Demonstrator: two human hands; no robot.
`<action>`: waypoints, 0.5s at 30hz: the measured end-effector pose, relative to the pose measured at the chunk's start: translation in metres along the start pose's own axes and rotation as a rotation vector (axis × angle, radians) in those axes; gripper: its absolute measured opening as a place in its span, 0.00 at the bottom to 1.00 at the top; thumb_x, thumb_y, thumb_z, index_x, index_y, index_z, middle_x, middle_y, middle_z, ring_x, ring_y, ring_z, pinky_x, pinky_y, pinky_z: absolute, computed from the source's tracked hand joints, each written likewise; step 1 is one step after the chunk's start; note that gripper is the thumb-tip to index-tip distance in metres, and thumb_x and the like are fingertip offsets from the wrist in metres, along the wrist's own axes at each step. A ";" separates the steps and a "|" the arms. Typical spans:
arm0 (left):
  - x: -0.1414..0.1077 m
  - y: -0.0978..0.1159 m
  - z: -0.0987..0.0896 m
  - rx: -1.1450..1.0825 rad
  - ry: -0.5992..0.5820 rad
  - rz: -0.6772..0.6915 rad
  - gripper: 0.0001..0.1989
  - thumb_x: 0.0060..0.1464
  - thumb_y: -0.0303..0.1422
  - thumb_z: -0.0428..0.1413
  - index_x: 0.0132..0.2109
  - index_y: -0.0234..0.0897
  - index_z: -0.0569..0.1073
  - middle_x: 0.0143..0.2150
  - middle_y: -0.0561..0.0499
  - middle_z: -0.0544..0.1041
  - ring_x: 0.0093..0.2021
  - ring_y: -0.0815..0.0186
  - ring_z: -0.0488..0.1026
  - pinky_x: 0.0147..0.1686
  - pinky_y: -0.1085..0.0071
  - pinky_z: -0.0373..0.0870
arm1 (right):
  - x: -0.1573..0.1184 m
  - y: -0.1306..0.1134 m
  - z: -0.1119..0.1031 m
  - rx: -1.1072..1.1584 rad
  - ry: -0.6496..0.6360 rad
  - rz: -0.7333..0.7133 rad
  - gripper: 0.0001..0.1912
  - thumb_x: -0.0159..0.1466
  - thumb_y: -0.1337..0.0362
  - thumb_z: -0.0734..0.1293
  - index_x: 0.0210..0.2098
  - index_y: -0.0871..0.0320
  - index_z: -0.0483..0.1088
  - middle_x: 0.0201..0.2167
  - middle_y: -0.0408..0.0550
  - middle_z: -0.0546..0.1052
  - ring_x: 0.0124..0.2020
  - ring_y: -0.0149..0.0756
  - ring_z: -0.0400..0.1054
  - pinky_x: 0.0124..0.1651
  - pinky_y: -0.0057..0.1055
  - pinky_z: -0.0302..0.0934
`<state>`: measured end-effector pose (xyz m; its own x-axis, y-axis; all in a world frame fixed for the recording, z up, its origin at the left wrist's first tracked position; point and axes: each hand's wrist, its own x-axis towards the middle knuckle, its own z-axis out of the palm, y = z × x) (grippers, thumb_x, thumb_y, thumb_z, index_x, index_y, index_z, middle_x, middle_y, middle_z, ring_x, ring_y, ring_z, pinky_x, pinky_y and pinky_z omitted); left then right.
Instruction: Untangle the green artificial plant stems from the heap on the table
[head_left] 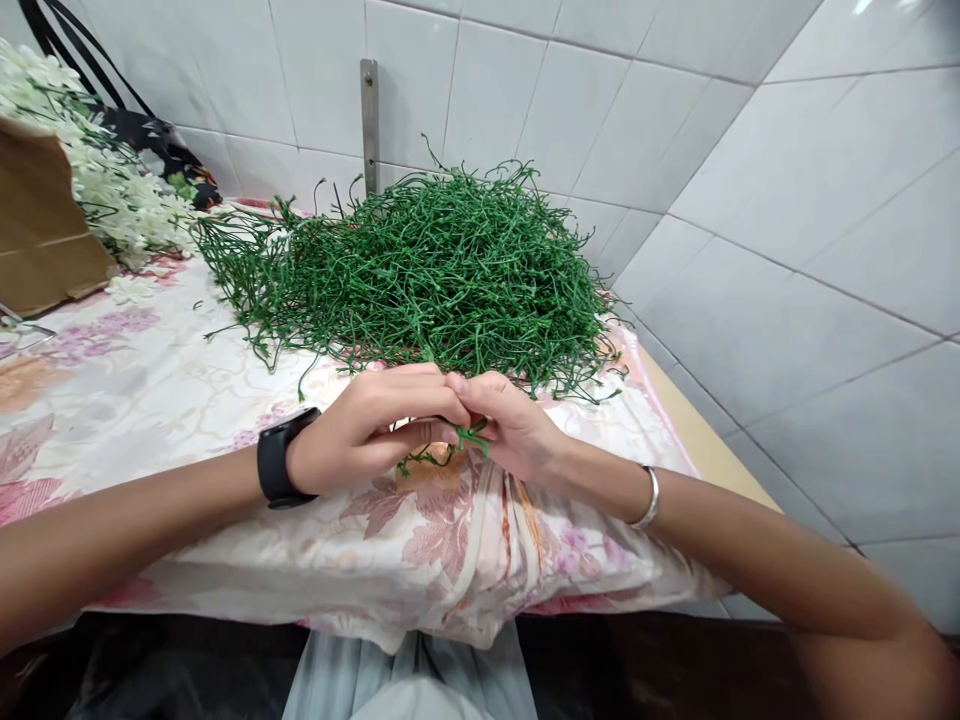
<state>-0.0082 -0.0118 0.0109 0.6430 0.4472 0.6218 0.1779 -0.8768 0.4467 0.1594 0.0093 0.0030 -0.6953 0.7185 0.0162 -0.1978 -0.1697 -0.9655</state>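
Near the table's front edge, my left hand [379, 420] and my right hand [514, 420] meet at the fingertips. Both are closed around a small green plastic stem [472, 436], whose thin dark end hangs below the left fingers. A dark watch is on my left wrist and a silver bangle on my right. Just beyond the hands lies a large tangled pile of green stems [450, 270], spread out more thinly toward the left.
A floral cloth [172, 400] covers the table. White artificial flowers [127, 200] and a brown cardboard piece [45, 220] are at the back left. Tiled walls stand behind and to the right, with a metal bracket [369, 125] on the back one.
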 end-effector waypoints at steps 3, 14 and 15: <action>-0.003 -0.004 -0.003 -0.034 -0.012 -0.093 0.10 0.54 0.22 0.44 0.34 0.34 0.69 0.30 0.50 0.72 0.32 0.70 0.67 0.33 0.75 0.63 | -0.004 -0.012 0.000 -0.066 0.007 -0.081 0.25 0.54 0.58 0.65 0.10 0.61 0.50 0.09 0.33 0.45 0.13 0.18 0.38 0.18 0.25 0.32; -0.001 -0.029 0.003 -0.319 0.474 -0.470 0.05 0.48 0.31 0.55 0.34 0.34 0.71 0.36 0.49 0.74 0.37 0.68 0.71 0.39 0.72 0.69 | -0.012 -0.023 -0.014 -0.896 0.341 -0.796 0.15 0.62 0.62 0.57 0.20 0.60 0.59 0.19 0.40 0.57 0.21 0.23 0.52 0.25 0.26 0.46; 0.000 -0.030 0.003 -0.343 0.511 -0.486 0.05 0.48 0.31 0.56 0.34 0.34 0.71 0.36 0.49 0.74 0.37 0.68 0.71 0.39 0.72 0.69 | -0.011 -0.021 -0.017 -0.992 0.367 -0.869 0.13 0.62 0.63 0.57 0.22 0.59 0.60 0.20 0.41 0.58 0.22 0.24 0.53 0.26 0.26 0.48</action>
<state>-0.0116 0.0142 -0.0047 0.1141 0.8659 0.4871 0.0578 -0.4953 0.8668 0.1832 0.0166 0.0187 -0.3501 0.5069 0.7877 0.2089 0.8620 -0.4619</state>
